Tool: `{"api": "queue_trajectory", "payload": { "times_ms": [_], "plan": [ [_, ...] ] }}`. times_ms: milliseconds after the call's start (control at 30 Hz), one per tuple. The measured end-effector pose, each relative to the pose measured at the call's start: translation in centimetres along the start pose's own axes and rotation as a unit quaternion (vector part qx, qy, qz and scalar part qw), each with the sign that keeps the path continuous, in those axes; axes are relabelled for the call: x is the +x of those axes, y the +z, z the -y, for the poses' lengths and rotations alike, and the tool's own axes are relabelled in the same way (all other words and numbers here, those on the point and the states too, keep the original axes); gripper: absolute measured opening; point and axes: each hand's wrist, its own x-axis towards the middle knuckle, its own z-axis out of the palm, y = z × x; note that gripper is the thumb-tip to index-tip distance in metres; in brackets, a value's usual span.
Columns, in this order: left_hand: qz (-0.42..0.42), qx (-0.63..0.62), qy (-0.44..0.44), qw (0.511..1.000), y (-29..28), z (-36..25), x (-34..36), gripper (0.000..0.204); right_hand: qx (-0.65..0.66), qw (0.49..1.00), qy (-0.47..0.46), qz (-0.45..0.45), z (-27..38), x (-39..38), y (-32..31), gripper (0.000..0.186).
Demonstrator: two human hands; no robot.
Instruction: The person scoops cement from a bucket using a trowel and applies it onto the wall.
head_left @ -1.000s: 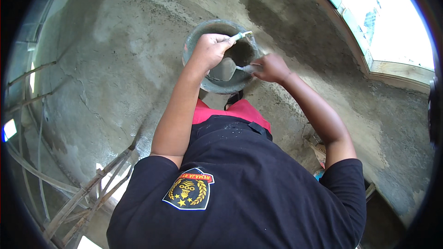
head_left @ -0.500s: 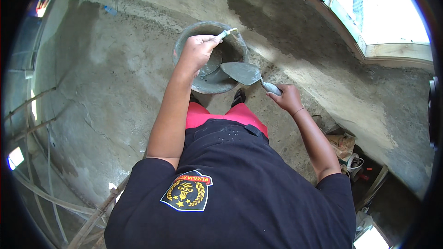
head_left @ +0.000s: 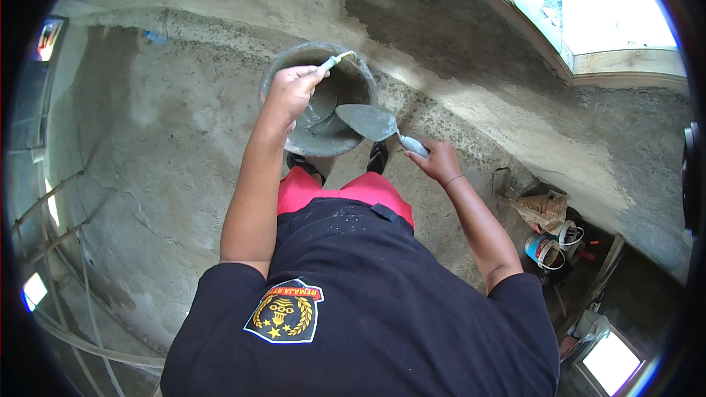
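My left hand (head_left: 290,97) is closed round a tool with a pale green handle (head_left: 331,64) and a bent metal neck; whatever blade it has cannot be made out. It is held above the left side of a round grey tub (head_left: 368,77), whose inside is coated with wet grey mortar (head_left: 337,134). In my right hand (head_left: 439,162) is a pointed trowel (head_left: 371,122), gripped by its mortar-smeared handle. The trowel's grey-coated blade points left over the tub's near right rim.
Behind the tub runs a rough plastered wall (head_left: 471,81) with a bright window (head_left: 603,7). To the right lie a torn paper sack (head_left: 543,209) and small pails (head_left: 548,251). A plastic bottle (head_left: 155,37) is at far left, wooden poles (head_left: 55,202) at left.
The view has shifted, so the tub, hands and wall appear further left, and more of the pails shows. Both hands keep their tools, in nearly the same place over the tub.
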Motion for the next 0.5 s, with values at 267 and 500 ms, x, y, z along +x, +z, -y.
{"api": "queue_trajectory", "payload": {
  "times_ms": [267,500],
  "plan": [
    [-0.020,0.008,-0.026,0.999,0.5,0.2,0.1,0.019,-0.052,0.998,0.047,0.006,-0.9,0.5,1.5,0.040],
    [-0.044,0.003,0.001,0.999,0.5,0.3,0.5,0.020,0.020,0.999,0.045,0.010,-2.5,0.9,0.9,0.043]
  ]
}}
